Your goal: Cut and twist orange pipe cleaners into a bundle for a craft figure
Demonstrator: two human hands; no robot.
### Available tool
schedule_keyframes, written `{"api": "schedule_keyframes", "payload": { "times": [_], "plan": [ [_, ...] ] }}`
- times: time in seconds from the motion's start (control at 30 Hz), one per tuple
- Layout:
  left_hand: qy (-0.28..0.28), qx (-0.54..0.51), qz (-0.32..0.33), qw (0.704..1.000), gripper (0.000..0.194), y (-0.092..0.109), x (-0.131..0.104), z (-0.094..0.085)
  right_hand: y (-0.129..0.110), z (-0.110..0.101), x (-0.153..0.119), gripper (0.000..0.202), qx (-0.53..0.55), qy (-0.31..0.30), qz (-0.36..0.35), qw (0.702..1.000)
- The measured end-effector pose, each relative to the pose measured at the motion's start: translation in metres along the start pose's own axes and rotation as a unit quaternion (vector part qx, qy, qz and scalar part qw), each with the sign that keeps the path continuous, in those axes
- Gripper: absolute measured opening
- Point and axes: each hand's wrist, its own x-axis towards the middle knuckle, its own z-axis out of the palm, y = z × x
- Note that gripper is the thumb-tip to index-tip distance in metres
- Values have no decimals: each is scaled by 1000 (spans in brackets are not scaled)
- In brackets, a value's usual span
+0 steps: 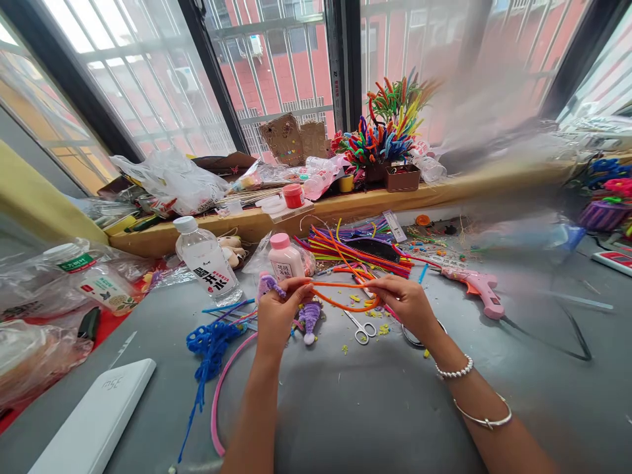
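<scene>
Both hands are raised over the middle of the grey table, with orange pipe cleaners (pixel 340 285) stretched between them. My left hand (pixel 284 306) pinches their left end between thumb and fingers. My right hand (pixel 405 303) pinches the other end, and one orange strand bows downward between the hands. Just beyond lies a pile of colourful pipe cleaners (pixel 360 253). A purple fuzzy piece (pixel 309 318) lies beside my left hand, and small scissors (pixel 364 329) rest below the orange strands.
A water bottle (pixel 207 260), a pink-capped bottle (pixel 286 258) and tangled blue yarn (pixel 210 345) are at the left. A pink glue gun (pixel 481 288) with its cord lies right. A white power bank (pixel 99 418) is front left. Behind, the wooden sill (pixel 241 220) holds colourful potted pieces (pixel 380 148).
</scene>
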Motion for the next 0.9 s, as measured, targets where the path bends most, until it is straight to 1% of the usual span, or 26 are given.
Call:
{"api": "schedule_keyframes", "payload": {
  "times": [0.17,0.27,0.3,0.4,0.47,0.57,0.73,0.9],
  "plan": [
    [-1,-12,-1,1000,23,-2,1,-1,-1,-2,0,19,-13,-10,-6,1000],
    [21,-3,-1,1000,24,-3,1,-1,0,-4,1,19,-29,-34,-7,999],
    [31,-2,0,1000,24,-3,1,-1,0,-4,1,22,-36,-46,-8,998],
    [47,-10,1,999,24,-2,2,-1,3,-2,0,44,-64,-77,-28,995],
    [50,-23,-6,998,24,-2,3,-1,5,0,-1,48,-91,-86,-48,991],
    [53,-39,-15,998,24,-3,3,-2,7,2,-2,41,-121,-88,-65,987],
    [50,-22,-18,998,25,-2,3,-3,4,3,-4,38,-144,-90,-68,983],
    [43,-26,-29,998,27,-3,4,-6,2,3,-3,25,-144,-79,-66,984]
  ]
}}
